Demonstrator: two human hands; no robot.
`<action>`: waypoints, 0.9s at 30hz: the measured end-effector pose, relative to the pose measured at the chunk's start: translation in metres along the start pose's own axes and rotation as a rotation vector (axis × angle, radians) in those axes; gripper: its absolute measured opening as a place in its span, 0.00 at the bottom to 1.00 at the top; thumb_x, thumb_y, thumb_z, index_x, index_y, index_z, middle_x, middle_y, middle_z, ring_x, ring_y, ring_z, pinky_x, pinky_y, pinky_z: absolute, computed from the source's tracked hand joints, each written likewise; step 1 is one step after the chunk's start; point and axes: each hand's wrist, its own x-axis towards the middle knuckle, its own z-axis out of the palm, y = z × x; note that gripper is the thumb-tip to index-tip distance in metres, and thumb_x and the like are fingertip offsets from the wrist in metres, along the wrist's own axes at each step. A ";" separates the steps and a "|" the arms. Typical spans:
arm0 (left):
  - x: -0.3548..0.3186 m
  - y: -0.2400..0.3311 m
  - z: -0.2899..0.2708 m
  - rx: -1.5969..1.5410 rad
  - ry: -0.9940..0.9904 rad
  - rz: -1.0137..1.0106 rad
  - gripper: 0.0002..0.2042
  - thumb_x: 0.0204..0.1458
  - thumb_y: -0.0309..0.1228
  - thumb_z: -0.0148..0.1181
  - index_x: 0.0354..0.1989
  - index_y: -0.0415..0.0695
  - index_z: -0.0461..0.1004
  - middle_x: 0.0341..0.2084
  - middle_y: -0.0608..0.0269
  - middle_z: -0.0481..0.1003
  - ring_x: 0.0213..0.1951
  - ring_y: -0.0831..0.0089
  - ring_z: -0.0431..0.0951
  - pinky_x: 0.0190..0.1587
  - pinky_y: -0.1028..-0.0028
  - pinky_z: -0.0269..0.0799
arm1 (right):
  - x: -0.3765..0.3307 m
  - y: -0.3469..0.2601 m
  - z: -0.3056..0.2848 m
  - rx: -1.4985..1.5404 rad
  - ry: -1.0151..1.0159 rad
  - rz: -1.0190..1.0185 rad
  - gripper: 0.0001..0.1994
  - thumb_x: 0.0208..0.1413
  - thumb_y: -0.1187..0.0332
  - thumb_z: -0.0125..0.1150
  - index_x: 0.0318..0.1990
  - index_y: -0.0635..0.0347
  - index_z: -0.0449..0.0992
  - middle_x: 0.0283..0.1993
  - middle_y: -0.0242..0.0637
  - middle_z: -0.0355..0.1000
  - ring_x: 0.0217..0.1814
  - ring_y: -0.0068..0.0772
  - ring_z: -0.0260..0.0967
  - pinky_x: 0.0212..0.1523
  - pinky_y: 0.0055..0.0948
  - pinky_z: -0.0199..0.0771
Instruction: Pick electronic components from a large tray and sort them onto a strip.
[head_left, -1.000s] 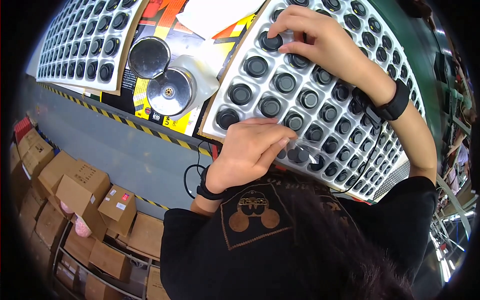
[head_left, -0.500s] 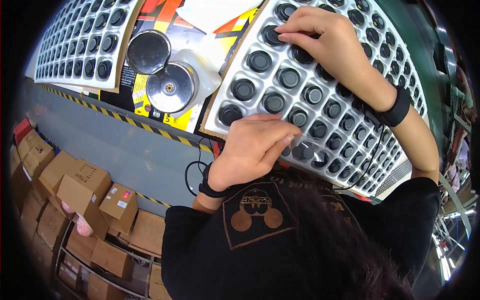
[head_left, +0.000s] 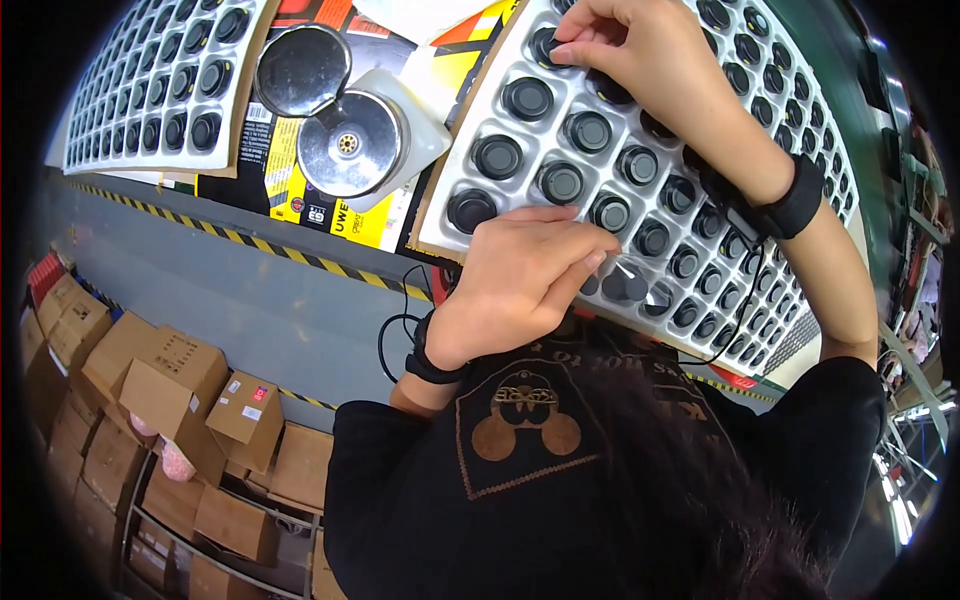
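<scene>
Right hand (head_left: 640, 45) closes from a loose spread into a pinch at one black round part (head_left: 542, 47) — can't tell if it's gripped, but it's fingertip work now — far left in the silvery tray (head_left: 436, 214). Left hand (head_left: 525, 282), near side, pinches clear film (head_left: 634, 281).

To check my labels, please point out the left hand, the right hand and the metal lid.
Left hand (head_left: 528, 278), head view: its back.
Right hand (head_left: 664, 48), head view: back, thumb side.
Metal lid (head_left: 303, 70), head view: its middle.

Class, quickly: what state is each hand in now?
Left hand: closed, apparently holding clear plastic.
Right hand: at a black part; grip cannot be told.
</scene>
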 end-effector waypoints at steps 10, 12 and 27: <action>0.000 0.000 -0.001 -0.003 -0.016 -0.010 0.04 0.50 0.26 0.51 0.31 0.44 0.73 0.21 0.63 0.74 0.27 0.64 0.75 0.45 0.68 0.70 | 0.019 -0.006 -0.015 -0.197 -0.218 -0.141 0.05 0.40 0.74 0.65 0.24 0.65 0.75 0.20 0.40 0.71 0.21 0.29 0.69 0.25 0.22 0.67; 0.000 0.000 -0.001 0.005 -0.012 -0.001 0.04 0.50 0.27 0.51 0.31 0.44 0.73 0.21 0.63 0.74 0.27 0.64 0.75 0.45 0.68 0.70 | 0.018 -0.005 -0.016 -0.203 -0.230 -0.184 0.05 0.40 0.75 0.65 0.24 0.65 0.75 0.20 0.40 0.71 0.21 0.28 0.69 0.25 0.21 0.67; 0.000 0.001 -0.002 -0.025 -0.023 -0.028 0.04 0.50 0.26 0.51 0.32 0.44 0.72 0.21 0.63 0.74 0.27 0.64 0.75 0.45 0.68 0.70 | 0.014 0.011 -0.017 0.143 -0.230 0.123 0.04 0.44 0.74 0.64 0.26 0.65 0.76 0.21 0.30 0.71 0.23 0.14 0.63 0.26 0.16 0.63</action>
